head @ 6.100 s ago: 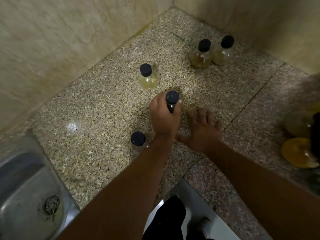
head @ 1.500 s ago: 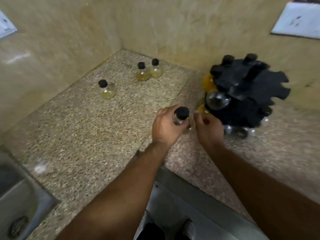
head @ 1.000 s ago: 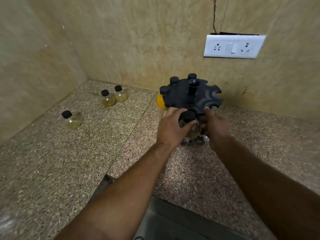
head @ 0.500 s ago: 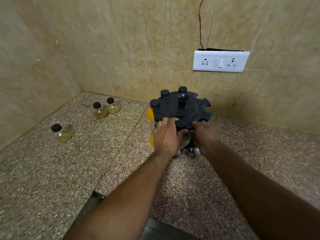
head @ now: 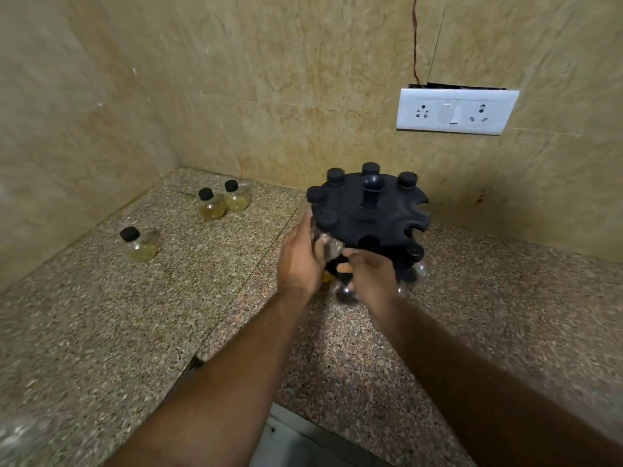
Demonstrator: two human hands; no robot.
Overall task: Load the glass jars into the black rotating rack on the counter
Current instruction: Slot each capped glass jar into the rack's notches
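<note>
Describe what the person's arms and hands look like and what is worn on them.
Both forearms are bare up to the frame edge: no sleeves show. The left hand and right hand wear no gloves, and no watch, bracelet or ring is visible. Nothing marks the arms.

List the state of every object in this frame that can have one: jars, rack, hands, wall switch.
Black rack: upright on the counter, top slots partly filled, several empty.
Lone jar: capped, upright, loose on the counter.
Pair of jars: capped, upright, side by side near the corner.
Left hand: closed on a jar at the rack's edge.
Right hand: against the rack's lower tier; grip unclear.
Wall switch: position unreadable.
</note>
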